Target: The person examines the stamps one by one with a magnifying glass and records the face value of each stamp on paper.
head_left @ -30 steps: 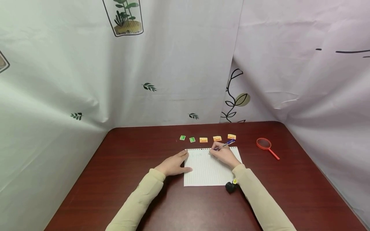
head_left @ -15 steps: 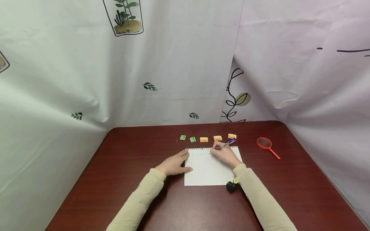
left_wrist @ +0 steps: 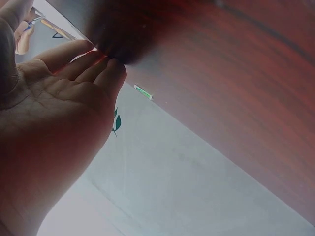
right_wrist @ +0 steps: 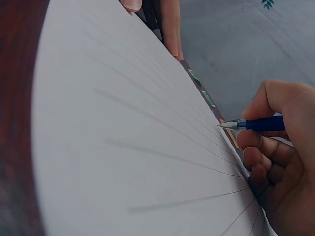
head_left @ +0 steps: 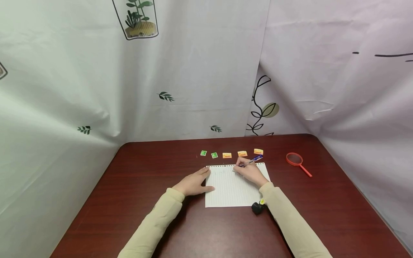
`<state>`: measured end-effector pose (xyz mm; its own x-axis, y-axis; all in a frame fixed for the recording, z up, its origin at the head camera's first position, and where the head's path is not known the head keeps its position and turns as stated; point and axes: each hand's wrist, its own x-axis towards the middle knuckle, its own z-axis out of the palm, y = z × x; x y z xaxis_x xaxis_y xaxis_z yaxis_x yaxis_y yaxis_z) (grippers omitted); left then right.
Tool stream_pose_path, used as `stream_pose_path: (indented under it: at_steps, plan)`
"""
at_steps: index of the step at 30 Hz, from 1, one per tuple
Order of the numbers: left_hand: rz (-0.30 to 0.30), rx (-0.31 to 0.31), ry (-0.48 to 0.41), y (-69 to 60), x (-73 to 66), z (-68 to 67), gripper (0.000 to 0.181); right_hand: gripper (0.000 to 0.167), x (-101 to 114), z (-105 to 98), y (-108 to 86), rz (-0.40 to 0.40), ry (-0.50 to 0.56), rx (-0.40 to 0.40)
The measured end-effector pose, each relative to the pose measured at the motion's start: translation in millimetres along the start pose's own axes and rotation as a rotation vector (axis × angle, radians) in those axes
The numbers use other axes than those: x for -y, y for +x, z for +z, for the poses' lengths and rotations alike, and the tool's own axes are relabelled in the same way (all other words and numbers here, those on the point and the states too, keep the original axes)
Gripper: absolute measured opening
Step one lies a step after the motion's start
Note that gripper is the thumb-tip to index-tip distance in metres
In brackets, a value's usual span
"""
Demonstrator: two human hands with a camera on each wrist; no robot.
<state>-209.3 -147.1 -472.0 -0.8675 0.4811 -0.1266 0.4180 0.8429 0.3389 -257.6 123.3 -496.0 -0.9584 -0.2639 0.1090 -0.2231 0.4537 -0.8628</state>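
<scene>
Blue pen (head_left: 257, 158) is pinched; printed jar (head_left: 151, 13) holds plants (head_left: 132, 19).

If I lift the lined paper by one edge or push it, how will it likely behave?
The lined paper looks thin, so it is probably light and would likely droop when lifted. It lies flat on a smooth-looking table, so a push may slide it. The left hand rests on its left edge and might hold it back.

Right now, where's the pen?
In the head view, the pen is in the right hand, over the lined sheet, its blue end just below the rightmost orange card.
</scene>
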Motion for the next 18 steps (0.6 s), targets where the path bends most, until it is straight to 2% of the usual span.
stream_pose_path:
  at_steps: [18]
  plan:
    - [0.011, 0.0, -0.007, 0.2, 1.9, 0.2, 0.083, 0.009, -0.8, 1.1, 0.1, -0.017, 0.004, -0.013]
